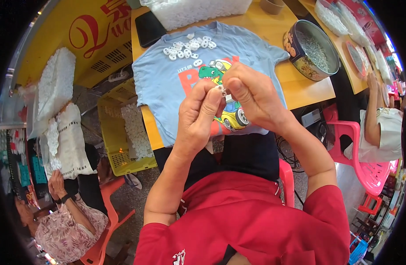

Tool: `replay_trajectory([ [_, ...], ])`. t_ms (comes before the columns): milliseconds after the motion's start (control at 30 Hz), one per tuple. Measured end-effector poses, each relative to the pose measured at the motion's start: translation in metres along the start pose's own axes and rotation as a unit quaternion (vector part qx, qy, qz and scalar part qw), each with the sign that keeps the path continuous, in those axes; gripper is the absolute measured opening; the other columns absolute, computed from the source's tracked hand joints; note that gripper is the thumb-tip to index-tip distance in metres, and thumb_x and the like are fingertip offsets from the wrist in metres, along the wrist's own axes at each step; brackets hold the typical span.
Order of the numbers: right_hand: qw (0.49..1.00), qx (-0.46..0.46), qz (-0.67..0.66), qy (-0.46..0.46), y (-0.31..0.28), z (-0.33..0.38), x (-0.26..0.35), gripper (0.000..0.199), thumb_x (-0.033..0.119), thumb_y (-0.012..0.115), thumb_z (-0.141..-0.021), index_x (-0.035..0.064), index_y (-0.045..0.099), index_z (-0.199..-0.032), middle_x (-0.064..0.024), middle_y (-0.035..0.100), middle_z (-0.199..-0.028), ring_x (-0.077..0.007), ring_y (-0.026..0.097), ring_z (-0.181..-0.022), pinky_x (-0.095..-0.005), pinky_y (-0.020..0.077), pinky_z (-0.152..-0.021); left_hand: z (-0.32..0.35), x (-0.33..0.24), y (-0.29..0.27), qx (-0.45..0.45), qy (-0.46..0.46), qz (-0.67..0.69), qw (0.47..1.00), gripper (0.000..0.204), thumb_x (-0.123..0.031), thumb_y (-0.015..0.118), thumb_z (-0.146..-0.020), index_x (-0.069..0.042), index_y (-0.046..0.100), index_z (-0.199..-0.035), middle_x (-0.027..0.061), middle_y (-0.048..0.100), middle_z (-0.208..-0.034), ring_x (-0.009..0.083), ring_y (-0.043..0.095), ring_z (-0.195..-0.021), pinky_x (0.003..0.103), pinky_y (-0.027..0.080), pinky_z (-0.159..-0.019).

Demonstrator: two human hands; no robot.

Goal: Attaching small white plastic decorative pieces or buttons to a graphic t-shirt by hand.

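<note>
L hand point(195, 115) & R hand point(251, 95) pinch together on small white part point(221, 89); matte white plastic rings point(188, 47) at 11 o'clock on soft blue tee point(167, 84); round tin point(312, 49) at 2.

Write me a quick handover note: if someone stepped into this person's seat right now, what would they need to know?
Left hand and right hand: raised together over the blue T-shirt, fingertips pinching one small white piece between them.
Done: a pile of white rings lies on the shirt near its collar.
Supplies: round tin of small metal bits at right on the wooden table; yellow crate with white pieces on the floor at left.
Left: whether the piece in hand is finished cannot be told.
</note>
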State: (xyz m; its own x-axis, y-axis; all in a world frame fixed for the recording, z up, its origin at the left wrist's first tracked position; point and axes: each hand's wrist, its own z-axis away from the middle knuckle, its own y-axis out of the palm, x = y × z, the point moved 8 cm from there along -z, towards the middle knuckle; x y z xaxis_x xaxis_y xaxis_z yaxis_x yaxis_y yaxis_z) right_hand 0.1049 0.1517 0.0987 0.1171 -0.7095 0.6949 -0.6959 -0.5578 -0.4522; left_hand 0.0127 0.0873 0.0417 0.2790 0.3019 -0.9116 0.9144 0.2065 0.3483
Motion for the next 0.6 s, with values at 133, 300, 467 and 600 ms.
replay_trajectory([
  [133,0.996,0.031,-0.039,0.072,-0.005,0.005,-0.016,0.030,0.024,0.047,-0.101,-0.0010,0.052,-0.086,-0.0103,0.051,-0.075,-0.0238,0.052,-0.065,-0.0323,0.0432,-0.060,0.004,0.002,-0.003,0.033,-0.008,-0.022,0.999,0.016,-0.015,0.044,-0.102,-0.003,0.053,-0.098,-0.0006,0.047,-0.075,0.0092,0.043,-0.068,0.025,0.038,-0.062],
  [300,0.998,0.052,0.041,-0.019,0.003,0.002,-0.004,0.023,0.018,0.050,-0.098,-0.0013,0.053,-0.086,-0.0127,0.053,-0.076,-0.0288,0.053,-0.065,-0.0346,0.0432,-0.058,0.005,0.003,-0.003,0.022,-0.014,-0.008,1.000,0.016,-0.016,0.047,-0.101,-0.003,0.054,-0.093,-0.0021,0.049,-0.074,0.0045,0.042,-0.065,0.020,0.037,-0.059],
  [467,0.996,0.021,0.025,-0.085,0.008,0.006,0.003,0.014,0.006,0.054,-0.093,-0.0029,0.051,-0.083,-0.0137,0.053,-0.075,-0.0320,0.053,-0.064,-0.0381,0.0437,-0.056,0.008,-0.001,-0.001,0.010,0.008,-0.037,0.999,0.015,-0.013,0.046,-0.101,-0.002,0.054,-0.095,-0.0016,0.048,-0.074,0.0054,0.043,-0.066,0.021,0.037,-0.059],
  [600,0.993,-0.013,0.038,-0.109,0.009,0.011,0.007,0.013,0.004,0.057,-0.090,-0.0016,0.050,-0.081,-0.0139,0.052,-0.073,-0.0301,0.052,-0.061,-0.0374,0.0431,-0.053,0.011,-0.003,-0.001,-0.003,0.028,-0.069,0.997,0.015,-0.013,0.046,-0.101,-0.002,0.054,-0.097,-0.0016,0.048,-0.074,0.0061,0.043,-0.066,0.021,0.037,-0.060],
])
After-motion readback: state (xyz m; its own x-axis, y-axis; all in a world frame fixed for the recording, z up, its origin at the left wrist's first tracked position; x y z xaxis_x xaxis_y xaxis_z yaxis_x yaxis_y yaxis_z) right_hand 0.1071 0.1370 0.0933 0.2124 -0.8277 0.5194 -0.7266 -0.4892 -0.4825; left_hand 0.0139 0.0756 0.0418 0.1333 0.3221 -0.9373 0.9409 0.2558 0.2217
